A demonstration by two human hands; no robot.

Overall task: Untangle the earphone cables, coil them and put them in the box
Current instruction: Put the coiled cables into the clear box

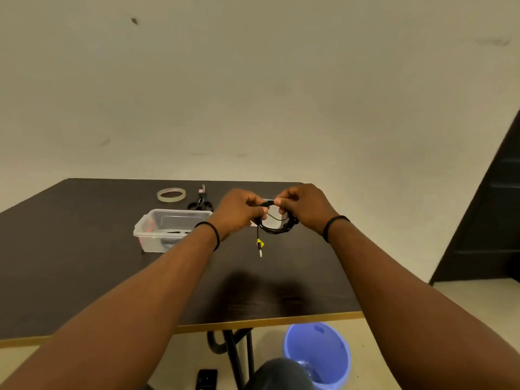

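Black earphone cable, thin and wound into a small round coil, hangs between our two hands above the middle of the dark brown wooden table. Our left hand is closed on the left side of the coil, fingers curled around the loops. Our right hand pinches the top of the coil between thumb and fingertips, with the right side of the loops caught under its fingers. A thin black band sits on each wrist. One loose end of the cable drops straight down from the coil, ending in a metal jack plug with a small yellow tag just above it; the plug hangs close over the tabletop, and we cannot tell whether it touches.

To the left of our hands stands a clear plastic rectangular box, open at the top, with some dark cable lying inside and a reddish patch at its left end. Beyond the box, near the far edge, lie a ring of clear tape and a pair of black-handled scissors, side by side. Below the near table edge, on the floor to the right, is a blue plastic bucket.
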